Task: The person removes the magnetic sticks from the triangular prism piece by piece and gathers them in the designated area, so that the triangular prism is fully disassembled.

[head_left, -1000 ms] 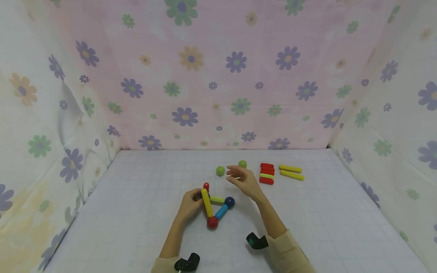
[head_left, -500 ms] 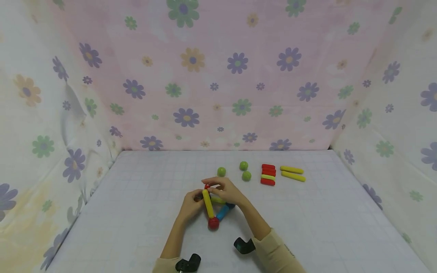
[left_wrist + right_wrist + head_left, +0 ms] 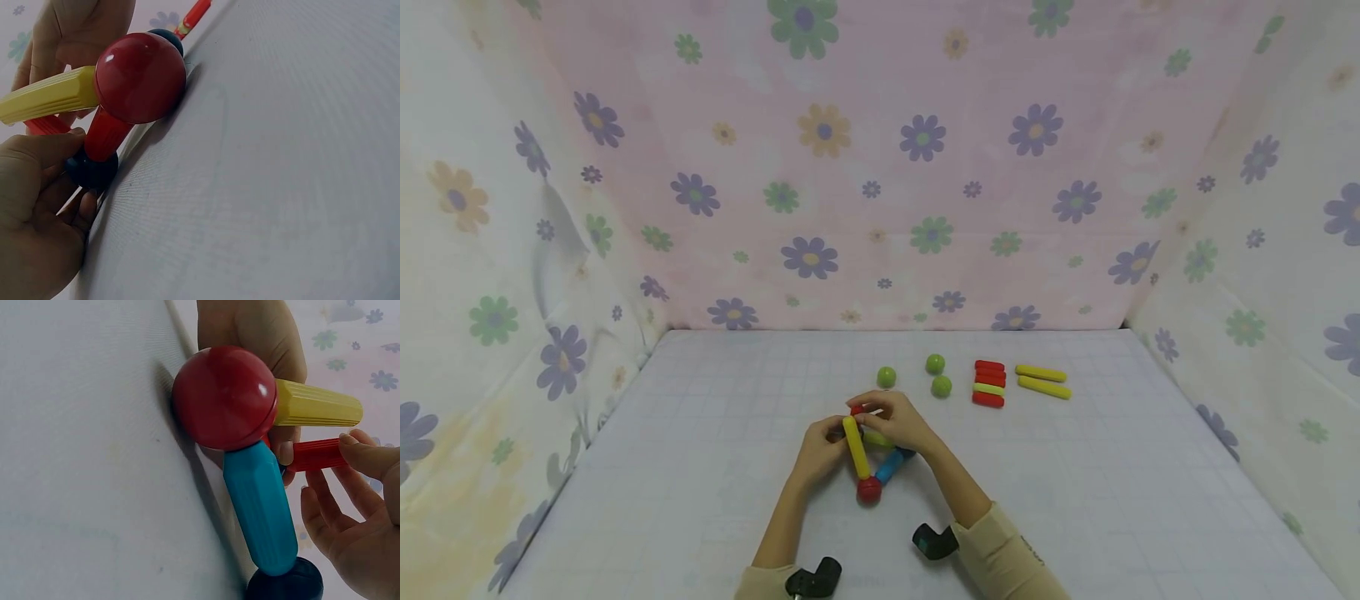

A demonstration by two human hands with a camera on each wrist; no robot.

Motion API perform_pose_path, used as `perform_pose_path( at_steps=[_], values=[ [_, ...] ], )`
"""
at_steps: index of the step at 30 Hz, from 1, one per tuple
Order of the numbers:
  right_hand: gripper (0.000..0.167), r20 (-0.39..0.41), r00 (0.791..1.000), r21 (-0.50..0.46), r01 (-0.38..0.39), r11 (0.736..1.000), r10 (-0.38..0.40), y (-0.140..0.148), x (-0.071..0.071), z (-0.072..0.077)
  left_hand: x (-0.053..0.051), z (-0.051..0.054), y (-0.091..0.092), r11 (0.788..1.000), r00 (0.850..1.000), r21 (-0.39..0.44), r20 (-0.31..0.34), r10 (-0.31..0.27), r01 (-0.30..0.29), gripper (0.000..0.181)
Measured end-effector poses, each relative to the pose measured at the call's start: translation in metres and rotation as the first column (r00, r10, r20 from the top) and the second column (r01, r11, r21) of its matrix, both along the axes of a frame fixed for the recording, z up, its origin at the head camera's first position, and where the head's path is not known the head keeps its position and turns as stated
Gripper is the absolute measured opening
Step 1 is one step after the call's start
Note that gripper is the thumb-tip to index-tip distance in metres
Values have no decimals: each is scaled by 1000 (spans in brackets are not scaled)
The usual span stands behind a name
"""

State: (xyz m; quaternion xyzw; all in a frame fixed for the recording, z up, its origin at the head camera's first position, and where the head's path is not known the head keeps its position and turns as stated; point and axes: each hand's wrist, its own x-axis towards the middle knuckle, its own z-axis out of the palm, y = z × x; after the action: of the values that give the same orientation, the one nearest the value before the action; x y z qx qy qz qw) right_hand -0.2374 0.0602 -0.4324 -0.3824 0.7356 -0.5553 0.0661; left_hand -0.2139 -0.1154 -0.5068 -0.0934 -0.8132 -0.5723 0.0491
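A frame of magnetic-looking sticks and balls sits on the table before me. In the head view its red ball is nearest, with a yellow stick rising from it and a light blue stick running to a partly covered dark blue ball. My left hand holds another dark blue ball, seen in the left wrist view. Between thumb and fingers, my right hand pinches a short red stick that stands out from that held ball. A yellow-green stick lies partly behind the right hand.
Beyond the hands lie three green balls, one of them a left green ball. Right of them are a row of short red sticks with a yellow-green one among them, and two long yellow sticks. Patterned cloth walls surround the table.
My right hand has come left and nearer from beside the green balls and now pinches the upright red stick. A third green ball, hidden earlier, shows. The left hand stays at the frame.
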Motion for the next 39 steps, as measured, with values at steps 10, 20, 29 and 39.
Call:
perform_pose_path(
  at_steps=[10,20,29,39],
  values=[
    [22,11,994,13,106,994,-106,4,2,-3,16,34,6,1000,1000,-26,-23,-4,3,22],
    [27,7,973,107,227,968,-229,17,-12,-34,21,45,8,999,1000,-41,24,8,-7,24],
    [22,-31,952,93,305,948,-304,17,-9,-38,1,4,2,1000,999,-31,35,9,-8,25],
    [17,-5,914,-21,405,914,-405,19,-6,-40,1,4,2,1000,998,-15,56,-1,2,26]
  ],
)
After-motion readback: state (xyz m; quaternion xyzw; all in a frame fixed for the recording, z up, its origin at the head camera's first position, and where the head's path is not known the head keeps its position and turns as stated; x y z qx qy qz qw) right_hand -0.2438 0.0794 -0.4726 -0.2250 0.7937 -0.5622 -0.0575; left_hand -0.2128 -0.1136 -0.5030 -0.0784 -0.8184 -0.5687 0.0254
